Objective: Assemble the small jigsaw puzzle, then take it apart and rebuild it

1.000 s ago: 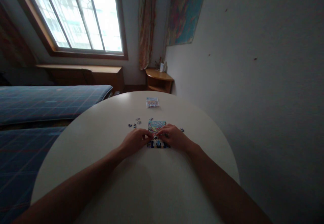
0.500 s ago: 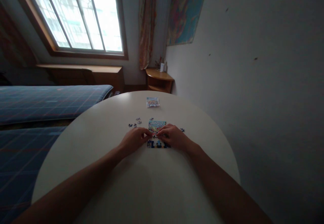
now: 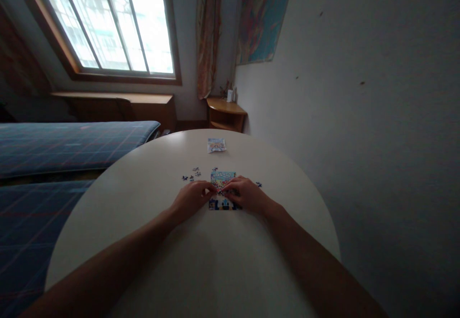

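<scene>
A partly assembled, colourful jigsaw puzzle lies flat on the white round table. From its left side my left hand reaches in, thumb and forefinger pinched at a small puzzle piece over the middle of the picture. My right hand comes from the right and covers that part of the puzzle. Its fingertips are closed on the same small piece, almost touching the left fingertips. The piece's outline is mostly hidden by the fingers.
Several loose puzzle pieces lie left of the puzzle. One piece is at its top edge, and another beyond my right hand. A small printed packet lies farther back. A plaid mattress is on the left.
The fingertips of both hands have drawn slightly closer together over the middle of the puzzle. Loose pieces and packet stay where they were.
</scene>
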Demonstrator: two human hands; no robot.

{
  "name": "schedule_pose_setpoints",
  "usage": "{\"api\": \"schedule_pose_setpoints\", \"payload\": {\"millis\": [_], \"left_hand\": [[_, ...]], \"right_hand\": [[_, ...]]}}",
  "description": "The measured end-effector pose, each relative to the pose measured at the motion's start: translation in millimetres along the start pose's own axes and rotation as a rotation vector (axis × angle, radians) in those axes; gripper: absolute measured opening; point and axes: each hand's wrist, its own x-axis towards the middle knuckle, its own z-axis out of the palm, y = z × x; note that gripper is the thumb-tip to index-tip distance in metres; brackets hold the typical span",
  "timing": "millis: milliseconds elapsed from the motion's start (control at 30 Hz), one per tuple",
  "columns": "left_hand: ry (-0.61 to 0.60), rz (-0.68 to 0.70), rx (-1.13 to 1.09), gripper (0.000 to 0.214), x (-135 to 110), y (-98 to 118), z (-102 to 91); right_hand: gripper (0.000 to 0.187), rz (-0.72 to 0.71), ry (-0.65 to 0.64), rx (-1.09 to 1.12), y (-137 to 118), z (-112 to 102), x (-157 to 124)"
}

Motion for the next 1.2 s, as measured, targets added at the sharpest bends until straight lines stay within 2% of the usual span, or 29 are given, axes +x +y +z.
{"api": "schedule_pose_setpoints", "payload": {"millis": [500,933,1200], "left_hand": [[-0.006,0.077,0.054,0.020,0.9,-6.5,6.2],[0.009,0.245,0.318,0.019,-0.7,-0.9,1.5],[0.026,0.283,0.291,0.022,0.1,-4.8,2.5]], "right_hand": [[0.015,-0.012,0.008,-0.003,1.2,1.9,0.7],[0.016,-0.030,-0.025,-0.047,-1.8,-0.4,1.2],[0.019,-0.035,-0.048,-0.066,-3.0,-2.6,0.4]]}}
